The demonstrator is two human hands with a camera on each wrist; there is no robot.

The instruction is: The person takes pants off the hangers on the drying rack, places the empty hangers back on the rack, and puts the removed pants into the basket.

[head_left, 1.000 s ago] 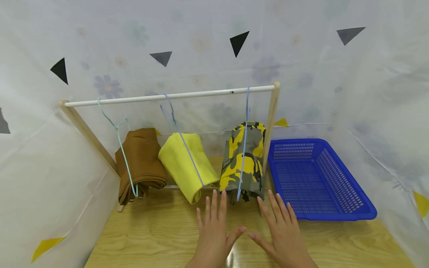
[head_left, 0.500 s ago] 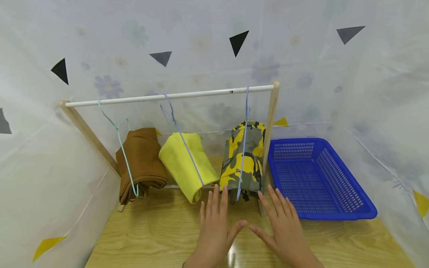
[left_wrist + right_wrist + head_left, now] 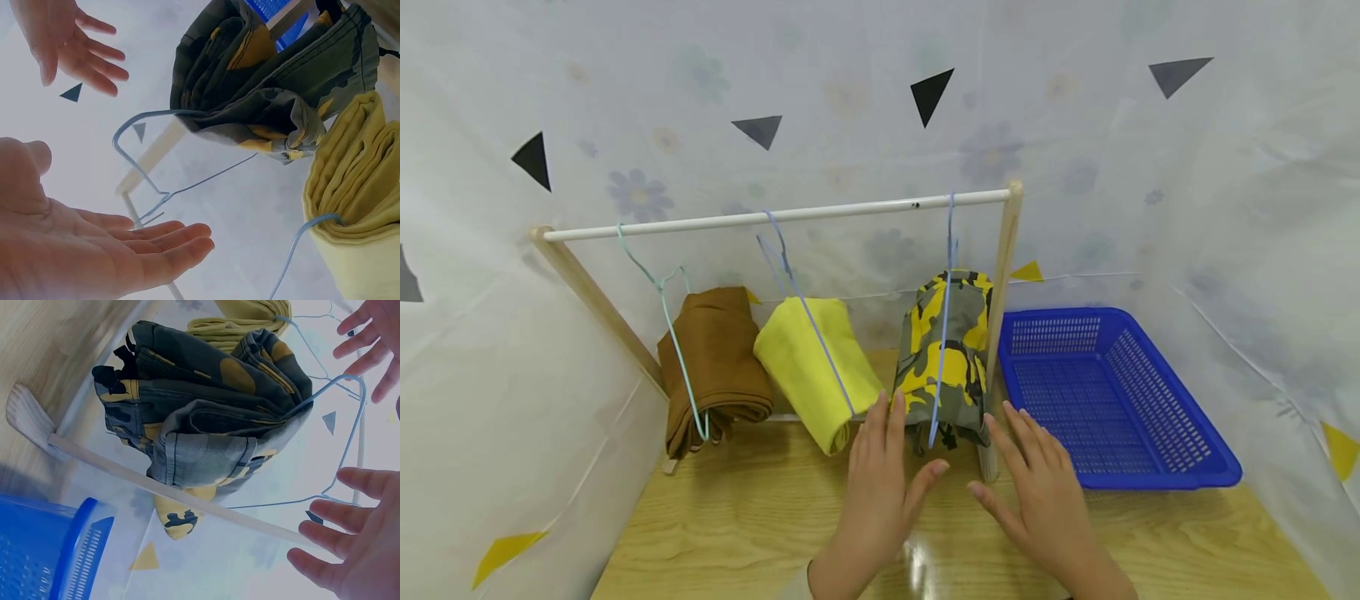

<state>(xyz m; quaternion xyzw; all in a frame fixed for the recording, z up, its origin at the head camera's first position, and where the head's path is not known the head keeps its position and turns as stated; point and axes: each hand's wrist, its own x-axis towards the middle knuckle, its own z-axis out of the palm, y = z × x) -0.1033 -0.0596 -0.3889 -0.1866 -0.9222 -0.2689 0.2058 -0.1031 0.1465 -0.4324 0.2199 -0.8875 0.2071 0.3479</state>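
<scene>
Both my left hand and right hand hover palm-down over the table, in front of a folded camouflage garment in yellow, grey and black. It hangs over a blue wire hanger. The left fingertips overlap its lower left edge in the head view, close to the rolled yellow cloth. My right fingertips are just right of its lower corner. From the left wrist view, the left hand's fingers look extended and hold nothing. In the right wrist view the right fingers are spread, apart from the garment.
A white rail on wooden posts carries the hangers. Brown folded cloth hangs at its left end on a mint hanger. A blue plastic basket stands on the right of the wooden table, close to the rack's right post.
Both hands have moved slightly forward, nearer the camouflage garment. The left fingers have drawn closer together, and their tips now overlap its lower edge. The hung cloths and basket stay put.
</scene>
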